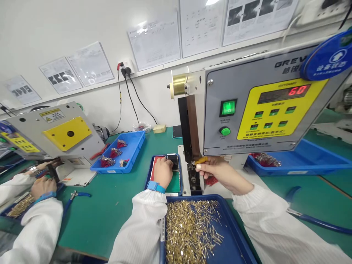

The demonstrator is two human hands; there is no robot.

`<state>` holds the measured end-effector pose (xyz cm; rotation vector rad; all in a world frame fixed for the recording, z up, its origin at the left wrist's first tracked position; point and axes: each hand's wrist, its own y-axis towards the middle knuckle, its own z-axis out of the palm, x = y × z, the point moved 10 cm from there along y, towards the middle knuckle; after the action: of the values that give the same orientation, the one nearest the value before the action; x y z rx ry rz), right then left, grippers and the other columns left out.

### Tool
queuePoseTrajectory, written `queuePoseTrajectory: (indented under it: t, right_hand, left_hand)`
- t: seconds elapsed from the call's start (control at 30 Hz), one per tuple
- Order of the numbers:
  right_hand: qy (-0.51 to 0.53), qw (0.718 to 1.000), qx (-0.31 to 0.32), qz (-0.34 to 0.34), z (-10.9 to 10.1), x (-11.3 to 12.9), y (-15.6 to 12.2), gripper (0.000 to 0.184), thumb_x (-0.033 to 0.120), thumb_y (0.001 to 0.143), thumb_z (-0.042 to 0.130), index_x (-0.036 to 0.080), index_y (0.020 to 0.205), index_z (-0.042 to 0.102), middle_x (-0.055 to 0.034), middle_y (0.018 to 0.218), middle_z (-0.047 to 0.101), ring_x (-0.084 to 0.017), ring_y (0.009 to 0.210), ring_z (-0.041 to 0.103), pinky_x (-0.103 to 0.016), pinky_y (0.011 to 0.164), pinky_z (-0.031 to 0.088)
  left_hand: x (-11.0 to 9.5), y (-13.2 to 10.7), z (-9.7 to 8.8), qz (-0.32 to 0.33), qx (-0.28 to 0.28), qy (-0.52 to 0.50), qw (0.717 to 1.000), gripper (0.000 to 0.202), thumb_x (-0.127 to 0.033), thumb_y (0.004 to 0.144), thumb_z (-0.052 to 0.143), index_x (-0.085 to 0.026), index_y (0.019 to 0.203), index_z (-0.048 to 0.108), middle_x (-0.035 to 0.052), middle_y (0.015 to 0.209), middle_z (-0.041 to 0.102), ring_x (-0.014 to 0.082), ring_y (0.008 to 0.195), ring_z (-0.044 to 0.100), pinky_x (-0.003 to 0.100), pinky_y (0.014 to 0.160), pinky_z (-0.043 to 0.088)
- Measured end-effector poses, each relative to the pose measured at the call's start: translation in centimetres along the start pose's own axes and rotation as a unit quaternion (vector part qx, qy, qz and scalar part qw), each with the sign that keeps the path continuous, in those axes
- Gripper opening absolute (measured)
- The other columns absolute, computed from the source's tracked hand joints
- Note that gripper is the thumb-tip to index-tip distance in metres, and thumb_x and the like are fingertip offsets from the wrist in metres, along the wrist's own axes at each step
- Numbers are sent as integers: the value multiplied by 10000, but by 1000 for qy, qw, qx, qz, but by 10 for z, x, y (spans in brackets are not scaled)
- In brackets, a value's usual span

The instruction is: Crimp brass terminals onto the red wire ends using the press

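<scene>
Grip, left hand (162, 172): laid palm-down on a blue-rimmed tray (164, 155); whether anything is held cannot be told.
Grip, right hand (221, 172): closed, thumb and fingers pinched on a yellow wire bundle (201, 160), which is held just beside the die (191, 171) of a crimping machine (217, 146).
Handling: a steady pinch, with fingertips kept clear of the die, is judged advisable.
Far left: a co-worker's hand (43, 187) is seen at a second machine (67, 132).
Left bench: blue-handled pliers (79, 194) are laid on the green mat (93, 220).
Far bench: red-wired bundles (112, 157) are kept in a blue tray (129, 162).
Near: brass terminals (189, 231) are heaped in a deep blue tray (239, 234).
Right: 60 is shown on the red display (298, 90); a further blue tray (316, 162) is placed beyond.
</scene>
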<state>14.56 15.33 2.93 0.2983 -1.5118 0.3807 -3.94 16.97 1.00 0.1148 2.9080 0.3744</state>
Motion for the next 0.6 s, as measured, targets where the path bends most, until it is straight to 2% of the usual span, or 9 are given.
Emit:
queuePoseTrajectory:
  t: [0.2,0.43,0.53,0.6]
  right_hand:
    - [-41,999,-20,-14,-1,-4,3,215,353,723,709,175,752,593,-6,607,606,-102,504,531,-226,474,429]
    - [-104,994,-27,-19,-6,-2,3,182,334,762,646,179,754,553,-18,626,617,-108,509,549,-232,488,435]
    - [-108,994,5,0,-4,-1,-2,182,340,759,630,175,779,554,-11,626,610,-104,505,539,-222,479,431]
    - [-118,990,74,20,11,-2,-8,147,302,742,615,177,790,554,-2,629,606,-109,514,551,-218,481,435]
  left_hand:
    - [1,1,5,2,3,-2,1000,234,-102,853,492,-175,760,694,94,862,639,239,884,550,352,815,408]
    - [2,0,1,4,-27,-12,1000,230,-60,847,480,-165,733,650,87,806,629,231,830,549,336,752,407]
    - [-1,-3,-6,13,-60,-29,998,208,-65,857,489,-165,749,637,82,816,628,227,837,551,337,761,413]
    - [-8,-7,-16,38,-93,-54,993,193,-77,873,490,-169,769,623,71,811,624,222,845,551,335,770,418]
